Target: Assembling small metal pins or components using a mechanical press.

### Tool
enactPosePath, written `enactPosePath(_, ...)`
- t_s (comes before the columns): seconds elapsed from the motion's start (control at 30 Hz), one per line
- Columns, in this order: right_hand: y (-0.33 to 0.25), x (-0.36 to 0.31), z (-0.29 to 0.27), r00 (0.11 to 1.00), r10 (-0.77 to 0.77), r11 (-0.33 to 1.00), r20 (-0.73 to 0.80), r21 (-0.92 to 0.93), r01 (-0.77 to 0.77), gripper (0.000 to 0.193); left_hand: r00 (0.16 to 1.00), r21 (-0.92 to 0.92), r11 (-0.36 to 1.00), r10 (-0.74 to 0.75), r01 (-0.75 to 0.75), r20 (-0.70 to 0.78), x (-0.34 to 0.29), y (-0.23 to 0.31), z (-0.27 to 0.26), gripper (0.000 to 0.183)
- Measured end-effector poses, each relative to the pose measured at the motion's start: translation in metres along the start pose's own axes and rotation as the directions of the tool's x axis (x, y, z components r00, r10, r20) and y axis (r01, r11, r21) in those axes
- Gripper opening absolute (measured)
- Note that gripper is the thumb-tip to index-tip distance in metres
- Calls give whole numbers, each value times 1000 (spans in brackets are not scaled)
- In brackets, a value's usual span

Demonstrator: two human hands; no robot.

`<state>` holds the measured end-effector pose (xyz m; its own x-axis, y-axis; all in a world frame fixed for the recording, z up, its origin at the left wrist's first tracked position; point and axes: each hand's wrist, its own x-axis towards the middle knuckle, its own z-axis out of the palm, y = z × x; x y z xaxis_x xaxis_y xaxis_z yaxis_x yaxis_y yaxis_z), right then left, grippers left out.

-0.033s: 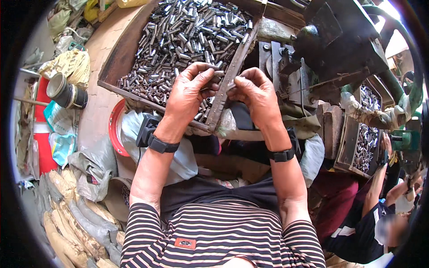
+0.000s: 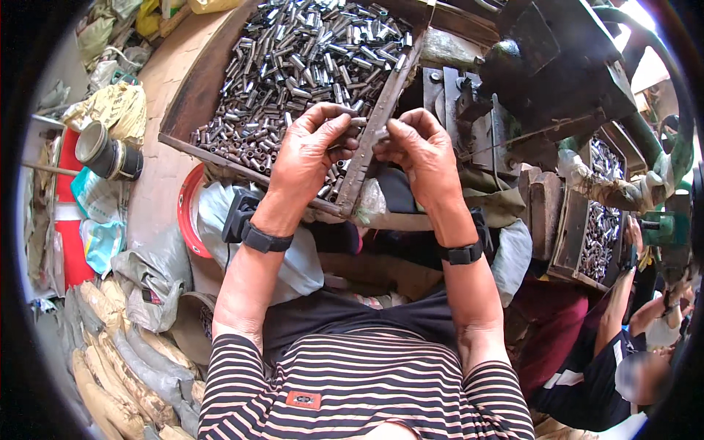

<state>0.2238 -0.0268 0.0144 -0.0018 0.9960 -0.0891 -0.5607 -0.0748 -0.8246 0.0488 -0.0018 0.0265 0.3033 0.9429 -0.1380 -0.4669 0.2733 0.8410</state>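
Observation:
My left hand (image 2: 309,150) is closed in a pinch over the near right corner of a wooden tray (image 2: 242,167). Thumb and forefinger grip a short metal tube (image 2: 358,121), its end poking out toward the right. Across the tray's rim, my right hand (image 2: 425,150) is closed too, with a small shiny metal piece (image 2: 381,133) at its fingertips, mostly covered by them. The two pieces are apart. Beneath and beyond my left hand, a heap of loose metal tubes (image 2: 304,62) fills the tray, shorter ones lying nearest me.
A dark machine (image 2: 561,62) stands at the far right. Another wooden box of tubes (image 2: 601,246) sits beside it, near a co-worker's arm (image 2: 616,301). Left are a black cylindrical container (image 2: 110,150), a red round rim (image 2: 192,213), a grey bag (image 2: 158,271) and stacked sacks (image 2: 125,352).
The small piece in my right fingers has shifted slightly up and tilted. My left hand has hardly moved.

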Motion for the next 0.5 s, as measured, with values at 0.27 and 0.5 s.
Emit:
enactPosePath(0.27, 8, 5, 10, 991, -24, 998, -130, -62, 16, 23, 999, 40, 999, -23, 21, 43, -1, 1, 1, 12)
enactPosePath(0.5, 19, 4, 12, 990, 32, 999, -138, 35, -27, 23, 1000, 67, 998, 1, -2, 11, 2, -6, -2, 10)
